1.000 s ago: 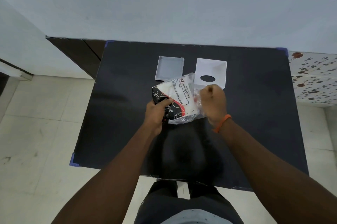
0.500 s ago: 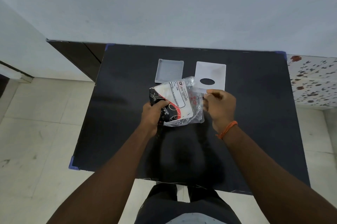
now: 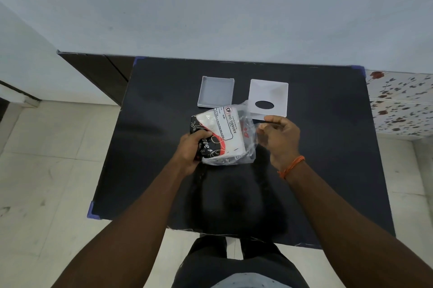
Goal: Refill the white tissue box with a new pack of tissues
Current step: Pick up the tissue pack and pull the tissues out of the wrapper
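The left hand [image 3: 192, 147] grips the tissue pack [image 3: 222, 134] tight above the black table [image 3: 328, 147]. The pack's long side tilts up and away, toward the box tray [image 3: 216, 92] and lid [image 3: 269, 97]. The right hand [image 3: 280, 140] pinches its clear wrapper.

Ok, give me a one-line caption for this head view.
Left hand grips the tissue pack while the right hand pulls at its wrapper; open box and lid lie behind.

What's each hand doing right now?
Left hand: closed, gripping the tissue pack.
Right hand: fingers pinching the pack's clear plastic wrapper.
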